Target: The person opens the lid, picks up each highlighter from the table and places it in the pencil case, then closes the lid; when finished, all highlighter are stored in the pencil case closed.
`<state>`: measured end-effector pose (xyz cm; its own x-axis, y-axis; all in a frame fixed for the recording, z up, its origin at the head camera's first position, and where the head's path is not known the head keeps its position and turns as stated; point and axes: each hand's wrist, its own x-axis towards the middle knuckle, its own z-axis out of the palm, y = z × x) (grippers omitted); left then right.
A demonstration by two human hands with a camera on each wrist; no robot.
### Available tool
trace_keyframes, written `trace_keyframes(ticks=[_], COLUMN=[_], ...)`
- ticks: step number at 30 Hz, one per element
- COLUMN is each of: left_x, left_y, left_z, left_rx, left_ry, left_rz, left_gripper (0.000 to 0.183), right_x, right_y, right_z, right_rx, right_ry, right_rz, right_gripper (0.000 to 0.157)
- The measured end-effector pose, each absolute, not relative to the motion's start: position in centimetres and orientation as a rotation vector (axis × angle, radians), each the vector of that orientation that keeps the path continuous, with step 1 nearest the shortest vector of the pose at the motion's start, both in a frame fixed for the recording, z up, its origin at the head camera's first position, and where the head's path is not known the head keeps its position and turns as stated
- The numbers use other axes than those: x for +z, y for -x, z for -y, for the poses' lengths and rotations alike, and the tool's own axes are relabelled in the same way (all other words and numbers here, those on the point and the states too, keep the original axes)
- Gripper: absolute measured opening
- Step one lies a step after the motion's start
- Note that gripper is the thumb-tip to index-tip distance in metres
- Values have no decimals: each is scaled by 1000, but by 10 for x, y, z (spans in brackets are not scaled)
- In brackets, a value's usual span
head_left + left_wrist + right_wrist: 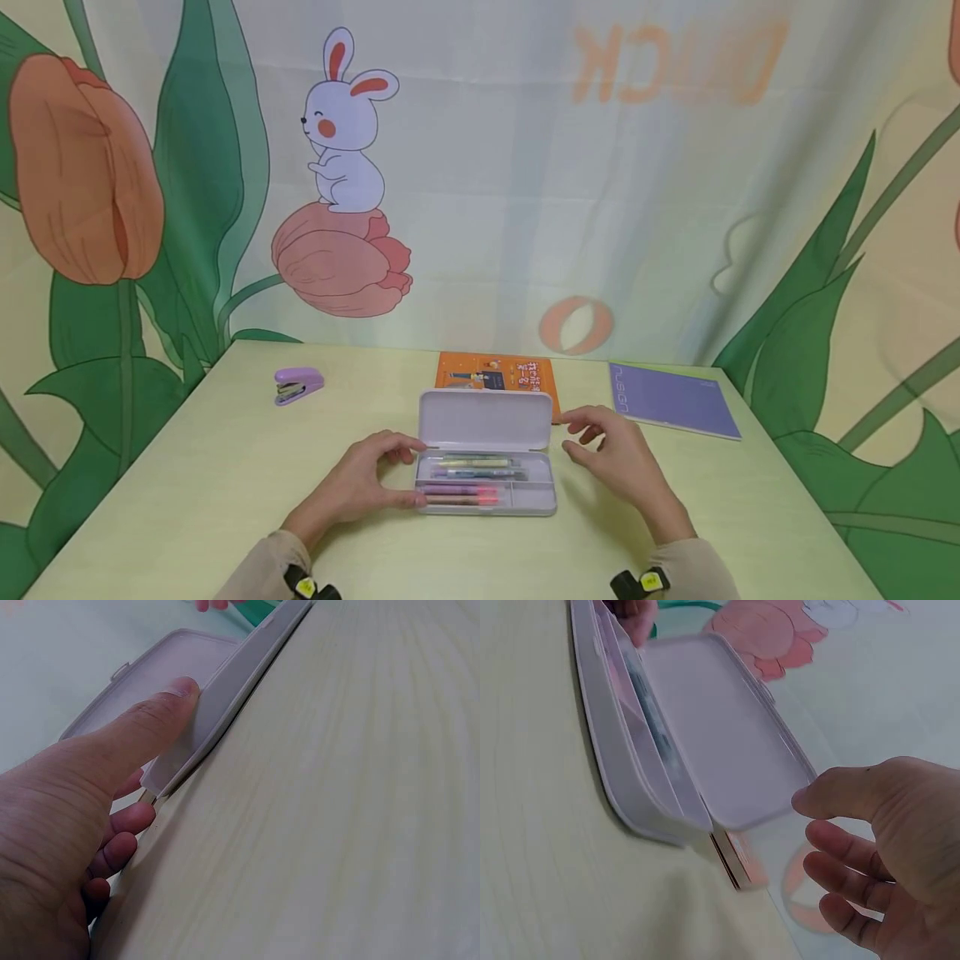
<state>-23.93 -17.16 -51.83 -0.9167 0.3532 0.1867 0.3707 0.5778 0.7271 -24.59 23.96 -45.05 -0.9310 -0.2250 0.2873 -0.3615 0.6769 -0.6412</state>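
Observation:
A pale lilac pencil case lies on the table with its lid raised at the back. Pens lie in its rear compartment, and pink-ended pens fill the front left one. My left hand holds the case's left end, thumb on the front wall in the left wrist view and fingers bent round the end. Off the right side, my right hand hovers with relaxed fingers and nothing in them. In the right wrist view its thumb overlaps the lid's edge.
Behind the lid lies an orange book, partly covered by it. A purple notebook rests at the back right, and a purple stapler at the back left. Beyond the table hangs a printed curtain.

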Motion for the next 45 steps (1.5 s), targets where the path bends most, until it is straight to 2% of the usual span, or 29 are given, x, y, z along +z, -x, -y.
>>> trace_keyframes(ticks=[8,17,31,45], left_x=[-518,-517,-518,-518], left_y=[239,239,239,240], left_z=[172,172,172,171], left_rx=[-1277,-1290,-1279,-1270], left_ry=[638,633,645,629], left_rz=[2770,2770,2776,2777], left_gripper=[73,72,71,72], right_x=[-454,-459,-472,-476], right_y=[239,230,227,225], right_z=[-281,-306,-319,-323], right_rx=[1035,1013,998,958], right_ry=[-323,-233,-132,-177], right_rz=[2752,2796,2980,2993], right_gripper=[37,38,35,29])
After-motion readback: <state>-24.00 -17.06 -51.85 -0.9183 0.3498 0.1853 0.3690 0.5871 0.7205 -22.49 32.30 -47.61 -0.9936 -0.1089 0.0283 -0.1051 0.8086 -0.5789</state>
